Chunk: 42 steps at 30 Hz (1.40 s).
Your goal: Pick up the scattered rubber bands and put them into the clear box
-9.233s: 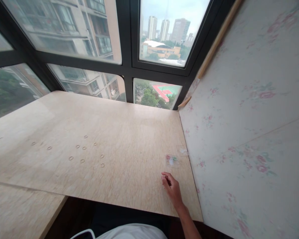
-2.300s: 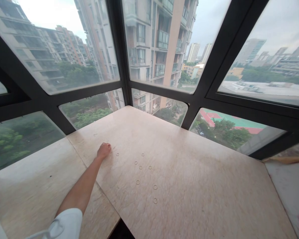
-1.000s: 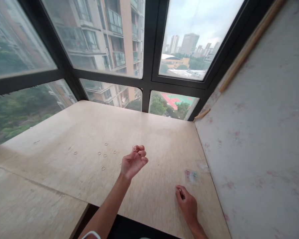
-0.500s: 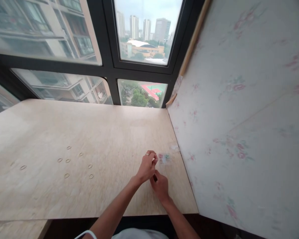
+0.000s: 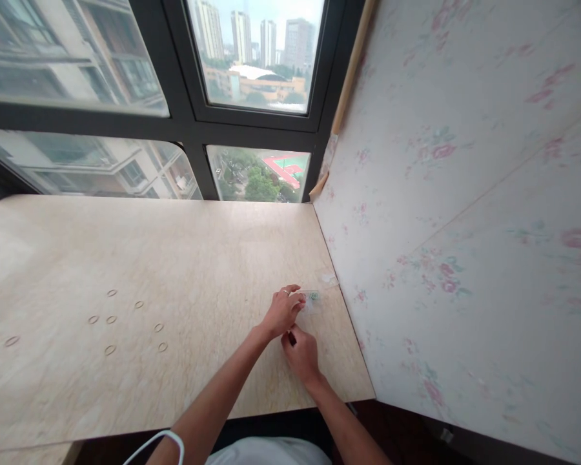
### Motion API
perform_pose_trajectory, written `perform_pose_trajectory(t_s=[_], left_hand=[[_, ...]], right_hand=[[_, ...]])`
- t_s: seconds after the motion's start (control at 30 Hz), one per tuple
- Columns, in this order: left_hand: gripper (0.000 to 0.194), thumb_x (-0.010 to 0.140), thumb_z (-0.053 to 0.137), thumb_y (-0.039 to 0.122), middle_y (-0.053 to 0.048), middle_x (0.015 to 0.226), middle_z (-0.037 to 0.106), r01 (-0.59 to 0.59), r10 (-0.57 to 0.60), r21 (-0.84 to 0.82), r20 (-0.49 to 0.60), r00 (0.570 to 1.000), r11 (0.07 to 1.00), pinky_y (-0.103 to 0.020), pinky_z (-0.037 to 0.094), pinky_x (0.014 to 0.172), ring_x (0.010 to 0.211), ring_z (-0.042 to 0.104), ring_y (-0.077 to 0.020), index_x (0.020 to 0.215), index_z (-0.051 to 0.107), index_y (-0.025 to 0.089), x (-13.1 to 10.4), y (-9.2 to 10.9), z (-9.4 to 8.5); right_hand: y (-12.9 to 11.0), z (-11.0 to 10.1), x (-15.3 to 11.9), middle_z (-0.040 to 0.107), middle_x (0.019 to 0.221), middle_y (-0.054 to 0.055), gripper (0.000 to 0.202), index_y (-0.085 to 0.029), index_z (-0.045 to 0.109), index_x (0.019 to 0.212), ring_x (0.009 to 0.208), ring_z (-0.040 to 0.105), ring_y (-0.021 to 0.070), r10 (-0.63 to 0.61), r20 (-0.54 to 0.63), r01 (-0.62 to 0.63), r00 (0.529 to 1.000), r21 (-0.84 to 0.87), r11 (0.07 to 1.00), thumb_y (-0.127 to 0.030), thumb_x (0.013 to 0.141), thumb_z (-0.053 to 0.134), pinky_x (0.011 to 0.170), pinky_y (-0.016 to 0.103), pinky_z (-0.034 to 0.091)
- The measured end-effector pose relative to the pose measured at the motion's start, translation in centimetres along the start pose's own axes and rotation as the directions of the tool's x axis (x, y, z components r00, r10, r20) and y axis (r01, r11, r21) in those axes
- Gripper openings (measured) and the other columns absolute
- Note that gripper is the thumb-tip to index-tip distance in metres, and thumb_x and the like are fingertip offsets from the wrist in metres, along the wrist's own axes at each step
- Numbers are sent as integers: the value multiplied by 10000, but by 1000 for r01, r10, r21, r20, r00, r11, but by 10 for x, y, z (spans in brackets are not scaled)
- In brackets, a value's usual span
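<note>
Partly behind left hand [image 5: 281,313]: clear case [image 5: 310,306]; floral wall [image 5: 465,206] near.

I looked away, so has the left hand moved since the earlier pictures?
Yes. From its earlier far-left reach, the left hand has moved right, towards the flowered wall, to the clear case.

On the beige ledge [image 5: 198,258] lie eight thin rings [image 5: 111,323], a clear box [image 5: 312,307] and clear plastic [image 5: 328,279].

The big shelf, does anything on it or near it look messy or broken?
Thin rings lie scattered instead of gathered together. Also, a brown flap sticks out at the edge of the flowery wall, as if it's peeling.
</note>
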<state>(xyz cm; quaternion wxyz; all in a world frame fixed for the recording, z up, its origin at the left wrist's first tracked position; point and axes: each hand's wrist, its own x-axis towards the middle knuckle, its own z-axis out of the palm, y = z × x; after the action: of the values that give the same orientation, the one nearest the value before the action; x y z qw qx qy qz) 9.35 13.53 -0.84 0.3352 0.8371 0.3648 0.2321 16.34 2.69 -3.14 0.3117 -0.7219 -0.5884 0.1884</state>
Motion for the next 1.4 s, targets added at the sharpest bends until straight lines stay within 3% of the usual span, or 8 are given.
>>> perform_pose_trajectory(t_s=[0.1, 0.23, 0.53, 0.8, 0.97, 1.13, 1.3, 1.4], left_hand=[[207, 901, 489, 207, -119, 1272, 502, -9, 5, -74, -47, 999, 997, -469, 355, 1001, 1194, 450, -247, 1051, 632, 205, -12, -4, -8], [193, 917, 458, 255, -110, 1217, 537, 7, -35, -168, -159, 987, 986, -430, 385, 990, 1147, 487, -215, 924, 638, 185, -40, -10, -22], [142, 832, 566, 267, -108, 1133, 581, 130, -182, -165, -351, 918, 978, -419, 455, 905, 1058, 543, -228, 774, 679, 202, -133, -39, -73], [91, 780, 613, 237, -94, 1116, 585, 266, -328, -194, -492, 806, 944, -421, 477, 892, 1041, 551, -237, 756, 700, 223, -212, -71, -83], [86, 747, 656, 258, -101, 1165, 567, 254, -410, -351, -499, 764, 901, -426, 453, 962, 1100, 529, -248, 691, 705, 216, -232, -73, -78], [99, 677, 740, 252, -108, 1133, 574, 198, -430, -476, -450, 783, 857, -393, 437, 968, 1095, 528, -250, 629, 678, 191, -238, -69, -90], [97, 696, 736, 274, -101, 1121, 584, 150, -415, -548, -399, 818, 823, -375, 433, 956, 1068, 539, -237, 666, 690, 195, -246, -70, -97], [29, 713, 714, 242, -84, 1093, 605, 151, -399, -540, -378, 835, 828, -366, 426, 947, 1053, 548, -225, 702, 706, 217, -248, -69, -96]], right_hand=[[-1, -1, 0, 680, 671, 34, 231, -176, 665, 848, 584, 610, 160, -9, 0, 9, 1000, 24, 1000, -222, 849, 438, 560, 233, 361], [-3, -3, -1, 706, 731, 28, 264, -188, 678, 937, 623, 638, 162, -12, -1, 12, 1000, 60, 998, -243, 864, 430, 598, 234, 399], [0, -4, -2, 704, 723, 56, 324, -175, 692, 900, 634, 645, 182, -8, 23, 6, 1000, 93, 996, -358, 849, 429, 603, 252, 453], [-17, 1, 7, 560, 534, -19, 370, -158, 646, 944, 442, 565, 145, 9, 324, -98, 946, 259, 961, -456, 840, 455, 381, 206, 408], [-80, 26, 34, 538, 529, -43, 373, -148, 629, 1007, 410, 519, 110, -188, 466, 58, 865, 278, 959, -437, 852, 453, 408, 200, 419], [-177, 73, 75, 600, 612, -32, 338, -151, 564, 1141, 430, 536, 91, -456, 591, 414, 665, 216, 884, -303, 899, 382, 467, 190, 428], [-267, 136, 108, 667, 732, -21, 361, -193, 538, 1219, 524, 588, 78, -526, 678, 586, 514, 170, 793, -216, 862, 487, 621, 194, 442], [-307, 171, 123, 675, 709, -23, 443, -189, 481, 1287, 514, 590, 87, -488, 759, 650, 431, 114, 751, -221, 848, 530, 598, 196, 432]])
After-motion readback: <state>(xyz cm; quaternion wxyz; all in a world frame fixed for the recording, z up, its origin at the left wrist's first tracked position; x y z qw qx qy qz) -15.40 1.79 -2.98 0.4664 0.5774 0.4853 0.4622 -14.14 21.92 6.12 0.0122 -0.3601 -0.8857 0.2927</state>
